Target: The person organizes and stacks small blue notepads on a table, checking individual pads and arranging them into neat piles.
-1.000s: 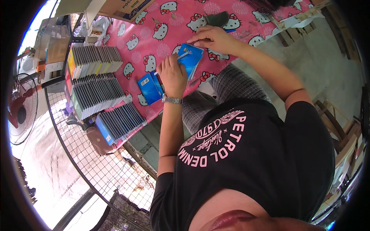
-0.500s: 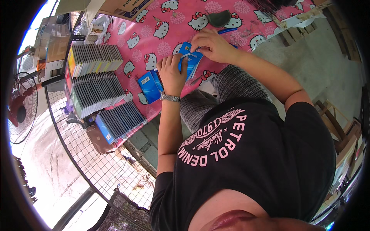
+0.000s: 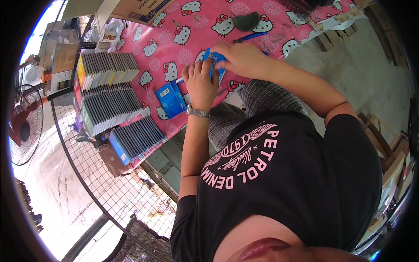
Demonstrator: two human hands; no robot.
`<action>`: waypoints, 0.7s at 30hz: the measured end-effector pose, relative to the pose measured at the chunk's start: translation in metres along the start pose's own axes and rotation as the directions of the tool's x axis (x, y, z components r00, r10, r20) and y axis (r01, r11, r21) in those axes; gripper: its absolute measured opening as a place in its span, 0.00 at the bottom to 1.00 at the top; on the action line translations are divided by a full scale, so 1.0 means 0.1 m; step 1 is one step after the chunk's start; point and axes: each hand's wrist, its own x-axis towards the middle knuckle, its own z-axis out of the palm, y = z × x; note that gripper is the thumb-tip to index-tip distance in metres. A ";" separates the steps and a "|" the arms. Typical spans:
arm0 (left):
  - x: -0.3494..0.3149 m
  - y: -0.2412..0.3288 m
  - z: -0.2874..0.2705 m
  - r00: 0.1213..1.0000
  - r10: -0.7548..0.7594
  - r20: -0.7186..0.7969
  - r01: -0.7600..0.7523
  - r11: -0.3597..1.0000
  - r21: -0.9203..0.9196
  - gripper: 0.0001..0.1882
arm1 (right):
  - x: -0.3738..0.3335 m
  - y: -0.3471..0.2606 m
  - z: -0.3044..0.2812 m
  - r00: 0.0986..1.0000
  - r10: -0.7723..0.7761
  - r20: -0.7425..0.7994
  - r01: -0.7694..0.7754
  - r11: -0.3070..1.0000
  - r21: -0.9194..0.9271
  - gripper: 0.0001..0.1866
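A blue notebook (image 3: 208, 56) lies on the pink tablecloth, mostly covered by my two hands. My left hand (image 3: 201, 85) rests on its left side, fingers stretched forward and thumb apart. Over the notebook's upper right part is my right hand (image 3: 238, 59); its fingertips bend down toward the cover and are blurred, so a grip cannot be made out. Just left of my left hand, blue spiral notebooks (image 3: 170, 99) lie overlapping on the cloth.
Upright rows of spiral notebooks (image 3: 111, 107) line the table's left side. A blue-handled tool (image 3: 252, 37) and a dark green half-round object (image 3: 247, 22) lie beyond my right hand. A cardboard box (image 3: 139, 10) stands at the back, a fan (image 3: 27, 124) far left.
My right hand has moved slightly left and down, now covering more of the notebook. My left hand has shifted a little right. The white strip seen between my fingers earlier is hidden.
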 end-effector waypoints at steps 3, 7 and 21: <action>-0.02 -0.02 0.00 1.000 -0.011 0.005 0.012 0.999 -0.039 0.12 | 0.02 0.06 0.07 0.983 -0.086 -0.164 0.103 0.990 0.099 0.17; -0.05 -0.07 0.01 0.997 -0.030 0.071 0.037 0.994 -0.101 0.10 | 0.47 0.76 -0.05 0.932 0.240 -0.273 -0.301 0.931 -0.207 0.20; -0.15 -0.11 0.05 0.983 -0.168 -0.075 0.154 0.975 -0.161 0.18 | 0.64 0.53 -0.18 0.856 -0.111 0.504 -0.266 0.742 0.615 0.25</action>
